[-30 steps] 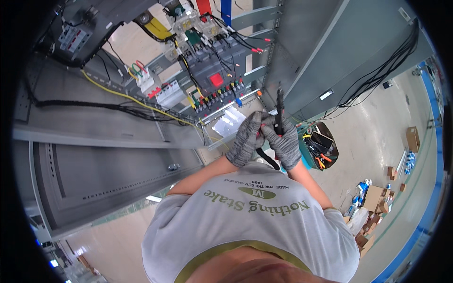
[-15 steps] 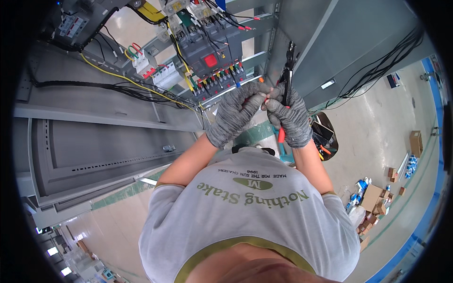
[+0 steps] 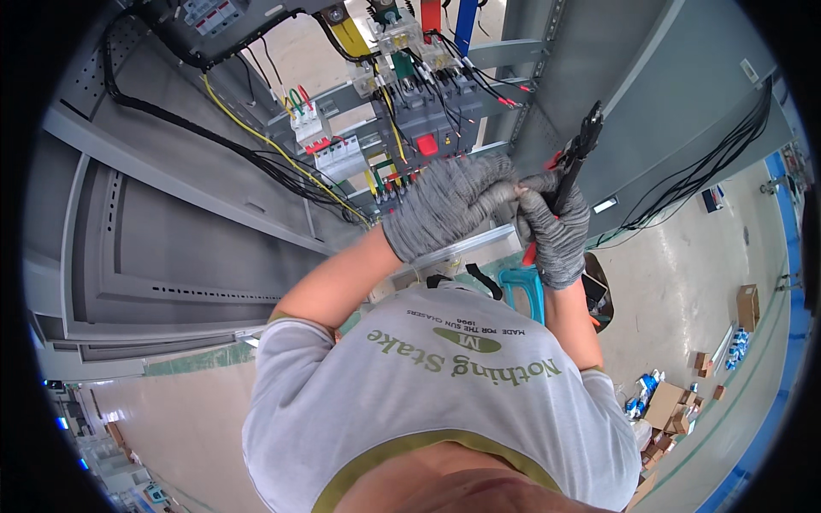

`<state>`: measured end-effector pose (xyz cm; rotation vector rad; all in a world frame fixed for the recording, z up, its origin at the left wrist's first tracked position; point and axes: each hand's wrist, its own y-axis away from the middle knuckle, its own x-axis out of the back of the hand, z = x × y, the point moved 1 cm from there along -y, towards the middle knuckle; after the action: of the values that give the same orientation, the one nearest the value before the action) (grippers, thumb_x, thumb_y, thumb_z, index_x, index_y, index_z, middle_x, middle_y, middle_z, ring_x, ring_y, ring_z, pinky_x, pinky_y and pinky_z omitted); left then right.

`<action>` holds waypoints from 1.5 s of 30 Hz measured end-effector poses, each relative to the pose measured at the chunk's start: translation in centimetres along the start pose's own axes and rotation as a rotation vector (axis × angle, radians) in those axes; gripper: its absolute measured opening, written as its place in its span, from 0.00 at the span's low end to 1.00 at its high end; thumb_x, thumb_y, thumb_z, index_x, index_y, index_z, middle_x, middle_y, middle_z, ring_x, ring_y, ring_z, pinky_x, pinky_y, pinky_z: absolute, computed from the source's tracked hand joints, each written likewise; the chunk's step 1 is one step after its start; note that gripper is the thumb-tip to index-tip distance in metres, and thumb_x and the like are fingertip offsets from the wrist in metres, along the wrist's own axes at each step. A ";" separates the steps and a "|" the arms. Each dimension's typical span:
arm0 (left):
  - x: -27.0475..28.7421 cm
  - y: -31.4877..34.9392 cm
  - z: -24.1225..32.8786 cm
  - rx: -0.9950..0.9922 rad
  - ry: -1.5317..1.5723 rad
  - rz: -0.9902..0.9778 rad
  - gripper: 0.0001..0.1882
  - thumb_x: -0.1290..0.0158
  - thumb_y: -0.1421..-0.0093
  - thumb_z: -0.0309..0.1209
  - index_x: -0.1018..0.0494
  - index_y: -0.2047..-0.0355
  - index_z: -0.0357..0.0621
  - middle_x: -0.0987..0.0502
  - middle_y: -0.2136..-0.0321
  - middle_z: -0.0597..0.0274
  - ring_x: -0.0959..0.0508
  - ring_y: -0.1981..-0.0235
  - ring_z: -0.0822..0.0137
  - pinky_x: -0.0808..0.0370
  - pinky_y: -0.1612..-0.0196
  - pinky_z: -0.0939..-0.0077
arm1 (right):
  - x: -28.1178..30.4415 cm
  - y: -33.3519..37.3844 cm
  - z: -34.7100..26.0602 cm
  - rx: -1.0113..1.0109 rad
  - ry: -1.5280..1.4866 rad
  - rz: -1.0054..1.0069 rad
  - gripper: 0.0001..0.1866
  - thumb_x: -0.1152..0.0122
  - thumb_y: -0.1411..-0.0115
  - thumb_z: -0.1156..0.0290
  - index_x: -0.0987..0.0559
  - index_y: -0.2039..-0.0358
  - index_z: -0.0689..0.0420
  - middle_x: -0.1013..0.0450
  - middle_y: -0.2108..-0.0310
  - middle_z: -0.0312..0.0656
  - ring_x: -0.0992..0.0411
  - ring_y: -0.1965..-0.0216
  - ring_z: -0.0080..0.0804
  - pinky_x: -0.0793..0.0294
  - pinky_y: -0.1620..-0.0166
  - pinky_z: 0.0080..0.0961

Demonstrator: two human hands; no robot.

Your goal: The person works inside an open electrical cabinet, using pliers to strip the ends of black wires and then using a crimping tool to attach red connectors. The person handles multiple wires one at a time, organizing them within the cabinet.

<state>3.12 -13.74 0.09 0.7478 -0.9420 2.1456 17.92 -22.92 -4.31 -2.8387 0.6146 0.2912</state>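
The gloved left hand (image 3: 449, 207) was in front of the grey breaker (image 3: 419, 124), its fingers bent; whether they pinched anything, I couldn't tell. Just beside, the right hand (image 3: 560, 235) had its fingers clamped around red-handled pliers (image 3: 575, 158), tilted head upward.

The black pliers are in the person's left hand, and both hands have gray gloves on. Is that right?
Not quite: the head view shows the black pliers in the right hand, not the left hand. Both hands do have gray gloves on.
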 end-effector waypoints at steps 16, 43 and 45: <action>6.4 -9.5 -8.7 -0.233 -0.748 -0.465 0.10 0.51 0.41 0.33 0.25 0.60 0.52 0.22 0.64 0.59 0.21 0.65 0.57 0.25 0.63 0.64 | 1.2 -5.1 -3.7 0.213 0.048 0.229 0.05 0.41 0.40 0.72 0.26 0.65 0.58 0.24 0.73 0.42 0.37 0.85 0.16 0.42 0.81 0.12; 5.7 -11.4 -10.5 -0.280 -0.159 -0.059 0.15 0.49 0.39 0.40 0.24 0.58 0.43 0.21 0.66 0.55 0.22 0.63 0.58 0.27 0.57 0.68 | -3.0 -12.9 -3.9 0.220 0.385 0.048 0.08 0.41 0.40 0.69 0.25 0.63 0.59 0.27 0.76 0.34 0.32 0.80 0.16 0.32 0.76 0.14; 5.6 -11.5 -10.6 -0.274 -0.186 -0.081 0.15 0.49 0.38 0.40 0.24 0.58 0.43 0.21 0.66 0.55 0.22 0.63 0.58 0.27 0.57 0.68 | -2.9 -13.0 -4.0 0.214 0.433 0.053 0.08 0.41 0.40 0.70 0.25 0.63 0.59 0.27 0.76 0.34 0.32 0.80 0.16 0.32 0.76 0.15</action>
<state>5.95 2.39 2.60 0.8409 -1.2508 1.8508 21.46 -11.33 2.43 -2.6877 0.7491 -0.3717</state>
